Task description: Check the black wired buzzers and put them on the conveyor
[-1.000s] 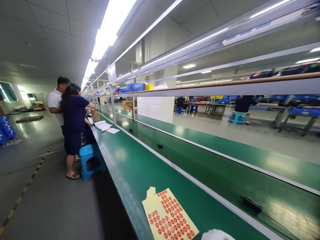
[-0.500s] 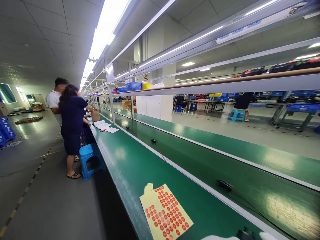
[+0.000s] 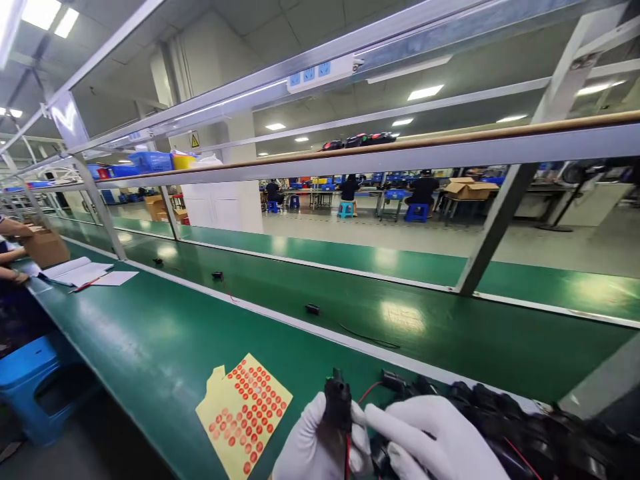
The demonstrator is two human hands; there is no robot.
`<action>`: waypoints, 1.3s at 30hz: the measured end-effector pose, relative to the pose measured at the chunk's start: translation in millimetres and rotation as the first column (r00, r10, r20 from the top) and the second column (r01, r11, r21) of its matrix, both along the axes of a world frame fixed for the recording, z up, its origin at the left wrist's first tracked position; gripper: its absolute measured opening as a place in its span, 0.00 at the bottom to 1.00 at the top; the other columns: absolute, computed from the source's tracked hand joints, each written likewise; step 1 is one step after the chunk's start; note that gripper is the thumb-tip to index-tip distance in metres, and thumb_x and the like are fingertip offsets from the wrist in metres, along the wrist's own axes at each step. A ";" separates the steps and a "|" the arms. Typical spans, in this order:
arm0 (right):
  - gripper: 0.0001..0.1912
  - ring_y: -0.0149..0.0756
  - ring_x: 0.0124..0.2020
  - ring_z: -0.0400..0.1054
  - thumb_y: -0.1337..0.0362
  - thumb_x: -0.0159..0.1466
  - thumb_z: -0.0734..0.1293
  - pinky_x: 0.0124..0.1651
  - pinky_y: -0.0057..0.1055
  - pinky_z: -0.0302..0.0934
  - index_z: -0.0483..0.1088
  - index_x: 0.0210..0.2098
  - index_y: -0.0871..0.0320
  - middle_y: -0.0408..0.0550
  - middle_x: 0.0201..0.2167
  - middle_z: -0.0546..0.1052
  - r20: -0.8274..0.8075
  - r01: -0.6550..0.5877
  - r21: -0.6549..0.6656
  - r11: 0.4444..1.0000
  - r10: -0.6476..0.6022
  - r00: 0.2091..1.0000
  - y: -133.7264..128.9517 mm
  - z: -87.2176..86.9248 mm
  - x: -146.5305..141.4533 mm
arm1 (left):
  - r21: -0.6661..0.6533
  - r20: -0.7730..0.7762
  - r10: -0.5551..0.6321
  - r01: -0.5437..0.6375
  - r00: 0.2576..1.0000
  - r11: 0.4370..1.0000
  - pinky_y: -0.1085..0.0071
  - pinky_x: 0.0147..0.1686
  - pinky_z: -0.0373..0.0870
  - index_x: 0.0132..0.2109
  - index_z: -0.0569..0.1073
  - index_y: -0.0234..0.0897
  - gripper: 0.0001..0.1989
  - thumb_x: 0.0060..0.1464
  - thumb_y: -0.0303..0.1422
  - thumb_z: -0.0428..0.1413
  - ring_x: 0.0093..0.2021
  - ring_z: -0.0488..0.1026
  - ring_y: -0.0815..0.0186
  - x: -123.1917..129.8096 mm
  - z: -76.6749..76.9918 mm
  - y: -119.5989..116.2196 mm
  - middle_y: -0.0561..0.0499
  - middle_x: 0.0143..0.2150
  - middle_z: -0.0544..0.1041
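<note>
My left hand (image 3: 320, 443), in a white glove, is closed around a small black plastic part (image 3: 339, 402) with a red wire hanging from it. The part is held upright above the green bench. Close by on the right, my right hand (image 3: 435, 433), also gloved, has its fingers bent together, their tips near the left fingers. What lies between those tips is mostly hidden; black material shows beneath them. A pile of similar black parts (image 3: 560, 437) with wires lies behind and beside my right hand. Left of my hands is a yellow sheet of round red stickers (image 3: 250, 413).
Along the channel behind the bench lie several black wired pieces, one a small black cylinder (image 3: 313, 309). An open notebook (image 3: 77, 271) and a brown box (image 3: 47, 248) sit far left, by a person's arms. A metal post (image 3: 495, 230) supports the overhead shelf (image 3: 430, 150). A blue stool (image 3: 30, 373) stands lower left.
My view has swung to the right. Both gloved hands and the pile of black parts have come into fuller view; the sticker sheet now appears farther left.
</note>
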State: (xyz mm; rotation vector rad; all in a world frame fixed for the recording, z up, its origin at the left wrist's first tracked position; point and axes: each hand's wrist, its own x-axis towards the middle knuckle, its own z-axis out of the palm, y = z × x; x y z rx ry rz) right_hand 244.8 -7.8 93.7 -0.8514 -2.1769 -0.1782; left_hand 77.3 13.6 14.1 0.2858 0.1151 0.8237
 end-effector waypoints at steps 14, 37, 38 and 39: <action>0.20 0.32 0.21 0.68 0.63 0.71 0.56 0.26 0.28 0.61 0.74 0.27 0.52 0.43 0.21 0.75 0.050 0.041 -0.036 0.999 -0.040 0.998 -3.1 2.6 10.1 | 0.184 -0.245 0.082 -0.037 0.966 0.982 0.72 0.28 0.60 0.35 0.81 0.31 0.25 0.48 0.53 0.65 0.25 0.67 0.69 -4.5 18.4 -14.9 0.48 0.27 0.74; 0.16 0.29 0.30 0.77 0.73 0.61 0.65 0.34 0.19 0.71 0.74 0.45 0.48 0.39 0.32 0.81 -0.175 0.045 -0.254 0.966 -0.092 0.980 -10.7 -8.4 12.2 | 0.582 -0.806 0.467 0.339 0.365 0.740 0.67 0.34 0.60 0.31 0.66 0.37 0.14 0.48 0.45 0.55 0.31 0.63 0.64 -26.3 61.9 -16.5 0.53 0.28 0.67; 0.17 0.29 0.29 0.77 0.73 0.60 0.65 0.33 0.20 0.71 0.76 0.44 0.48 0.39 0.31 0.81 -0.129 0.047 -0.305 0.951 -0.090 0.988 -11.9 -8.1 11.5 | 0.564 -0.826 0.486 0.375 0.286 0.736 0.67 0.35 0.59 0.30 0.65 0.38 0.11 0.47 0.42 0.54 0.31 0.63 0.64 -25.7 66.0 -18.5 0.53 0.28 0.66; 0.18 0.29 0.27 0.76 0.73 0.58 0.65 0.32 0.20 0.71 0.77 0.43 0.49 0.39 0.29 0.80 -0.086 0.056 -0.363 0.930 -0.093 0.992 -13.3 -7.6 10.4 | 0.553 -0.831 0.513 0.405 0.212 0.728 0.67 0.35 0.58 0.29 0.65 0.38 0.09 0.46 0.39 0.54 0.32 0.63 0.64 -25.0 69.1 -20.2 0.54 0.28 0.66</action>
